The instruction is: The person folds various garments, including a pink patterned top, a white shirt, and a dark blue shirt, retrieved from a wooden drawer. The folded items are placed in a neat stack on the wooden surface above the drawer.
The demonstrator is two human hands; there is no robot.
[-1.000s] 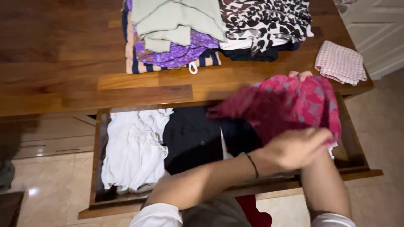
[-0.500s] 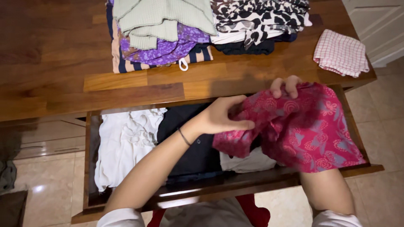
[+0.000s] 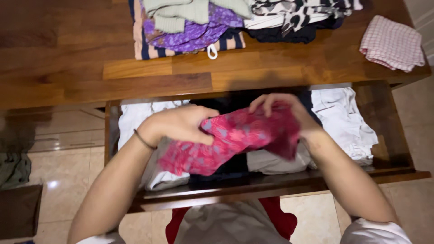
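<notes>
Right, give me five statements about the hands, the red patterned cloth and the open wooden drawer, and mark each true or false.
1. Both hands grip the red patterned cloth over the open wooden drawer. True: the left hand and the right hand each hold it.
2. The drawer holds only dark clothes. False: white folded garments lie in it too.
3. The pink checked cloth lies on the brown wooden tabletop. True.
4. The left wrist is bare. False: a thin dark band circles it.
5. The purple patterned garment lies inside the drawer. False: it sits in a pile on the tabletop.
</notes>
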